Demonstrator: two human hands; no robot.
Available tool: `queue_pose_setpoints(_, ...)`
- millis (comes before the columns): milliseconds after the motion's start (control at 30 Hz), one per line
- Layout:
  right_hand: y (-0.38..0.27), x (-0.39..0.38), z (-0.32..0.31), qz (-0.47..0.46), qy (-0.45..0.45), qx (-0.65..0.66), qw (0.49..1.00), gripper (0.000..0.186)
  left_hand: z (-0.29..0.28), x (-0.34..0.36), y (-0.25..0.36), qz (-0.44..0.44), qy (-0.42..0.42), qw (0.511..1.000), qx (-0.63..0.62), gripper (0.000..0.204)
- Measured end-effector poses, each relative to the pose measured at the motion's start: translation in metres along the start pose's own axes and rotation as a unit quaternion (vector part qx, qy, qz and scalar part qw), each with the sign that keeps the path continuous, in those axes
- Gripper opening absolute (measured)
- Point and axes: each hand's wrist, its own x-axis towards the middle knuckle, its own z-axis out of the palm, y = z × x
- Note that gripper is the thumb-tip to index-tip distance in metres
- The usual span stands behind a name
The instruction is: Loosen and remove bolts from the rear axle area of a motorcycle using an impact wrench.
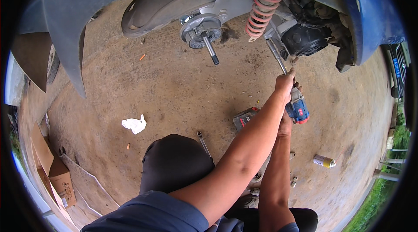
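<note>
A blue cordless impact wrench (298, 109) is in my right hand (285, 124), whose fingers close round its grip, partly hidden by my left forearm. Its dark battery (244, 118) sticks out on the forearm's other side. From the tool's front a long silver extension bar (276, 53) runs up to the underside of the scooter's engine (307, 39). My left hand (285, 84) is closed round the bar's near end, just ahead of the tool. I cannot tell what the bar's far end engages.
A red coil spring (264, 12) hangs left of the bar. Farther left, a bare axle (210, 49) juts from a hub. On the ground lie a spanner (203, 142), a spray can (324, 161), white crumpled paper (134, 124) and a cardboard box (54, 173). Blue bodywork (368, 14) overhangs the right.
</note>
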Motion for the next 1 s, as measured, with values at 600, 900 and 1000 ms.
queue_pose_setpoints(600,-0.002,-0.002,0.003,0.012,0.003,-0.003,1.0,0.055,-0.002,0.003,-0.001,0.007,0.003,1.0,0.006,0.037)
queue_pose_setpoints(900,-0.001,0.0,0.0,0.007,0.005,-0.011,1.0,0.048,-0.002,0.001,0.0,0.009,0.002,1.0,0.004,0.038)
queue_pose_setpoints(1000,-0.003,0.0,0.0,0.006,0.008,-0.009,1.0,0.046,0.0,-0.001,0.0,0.004,0.0,1.0,-0.003,0.038)
